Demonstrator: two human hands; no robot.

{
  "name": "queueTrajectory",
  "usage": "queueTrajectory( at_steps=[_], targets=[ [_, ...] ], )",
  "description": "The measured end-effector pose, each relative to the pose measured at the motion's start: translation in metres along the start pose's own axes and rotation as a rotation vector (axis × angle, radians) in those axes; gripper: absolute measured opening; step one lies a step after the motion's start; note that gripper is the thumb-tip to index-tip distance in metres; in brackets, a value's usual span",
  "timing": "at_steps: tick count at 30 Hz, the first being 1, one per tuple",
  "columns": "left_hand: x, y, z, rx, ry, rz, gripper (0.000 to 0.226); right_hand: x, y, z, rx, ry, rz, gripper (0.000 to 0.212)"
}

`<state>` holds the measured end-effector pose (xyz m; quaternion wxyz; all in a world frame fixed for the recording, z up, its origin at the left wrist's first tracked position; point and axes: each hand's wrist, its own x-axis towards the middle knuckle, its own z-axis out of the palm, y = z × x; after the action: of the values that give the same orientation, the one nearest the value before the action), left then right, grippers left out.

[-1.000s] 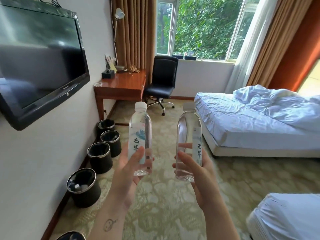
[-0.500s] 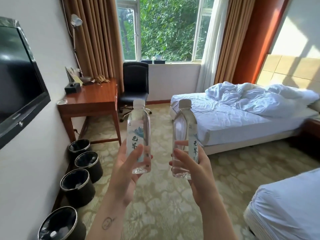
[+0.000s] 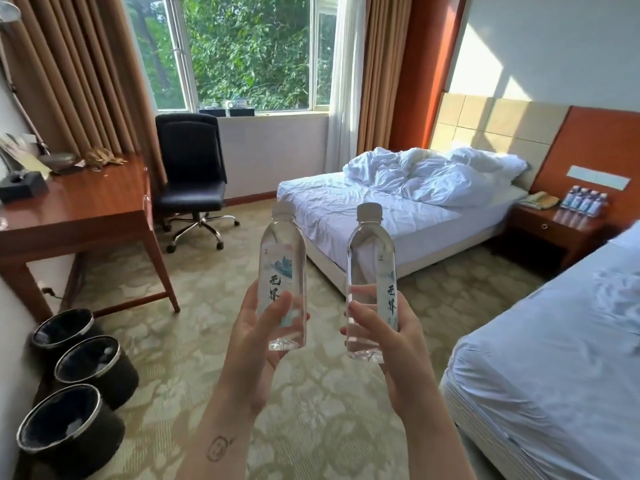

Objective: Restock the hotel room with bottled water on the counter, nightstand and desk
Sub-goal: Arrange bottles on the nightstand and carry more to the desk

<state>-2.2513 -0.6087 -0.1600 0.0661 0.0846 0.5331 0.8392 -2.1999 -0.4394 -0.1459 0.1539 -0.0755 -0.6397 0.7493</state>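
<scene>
— Sunlit hotel room, wasn't it, with the window at the far end? Where was the water?

— Both bottles were in the air, over the patterned carpet. The left grip (image 3: 254, 344) had thumb and fingers curled round the lower half of a clear plastic water bottle with a blue-and-white label (image 3: 282, 268). The right grip (image 3: 394, 348) was wrapped the same way round a second clear plastic bottle (image 3: 369, 258), its label turned to the side. Each stood upright, pale cap on top, side by side and not touching.

— And where could they go?

— The reddish-brown wooden table (image 3: 86, 202) lay ahead and to the left, beside the black office chair (image 3: 190, 168). The orange-brown wooden nightstand (image 3: 554, 226) sat well off to the right, past the rumpled white bed (image 3: 381, 216). It already carried a row of small bottles (image 3: 585, 200) next to a beige telephone (image 3: 540, 200).

— So which hand for which?

— The left grip was nearer the table, the right nearer the nightstand. I reckoned the table came next. The labelled bottle's long axis was vertical as it was, so it would only need carrying forward and leftward, then lowering onto its base, with no turning. I could see no counter from where I stood.
</scene>
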Motion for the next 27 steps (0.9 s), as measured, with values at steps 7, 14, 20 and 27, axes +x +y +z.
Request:
queueTrajectory(
  at_steps=[7,14,20,27],
  targets=[
    [0.068,-0.024,0.049,-0.024,-0.047,0.001,0.047,0.065,-0.009,-0.046,-0.012,0.042,-0.036,0.051],
    [0.139,-0.051,0.100,-0.024,-0.077,0.009,0.048,0.140,-0.015,-0.092,-0.006,0.076,-0.046,0.052],
    [0.176,-0.067,0.124,-0.028,-0.093,-0.012,0.047,0.179,-0.013,-0.118,-0.017,0.098,-0.042,0.049],
    [0.224,-0.078,0.136,-0.050,-0.123,-0.035,0.057,0.224,-0.011,-0.131,-0.039,0.134,-0.053,0.044]
  ],
)
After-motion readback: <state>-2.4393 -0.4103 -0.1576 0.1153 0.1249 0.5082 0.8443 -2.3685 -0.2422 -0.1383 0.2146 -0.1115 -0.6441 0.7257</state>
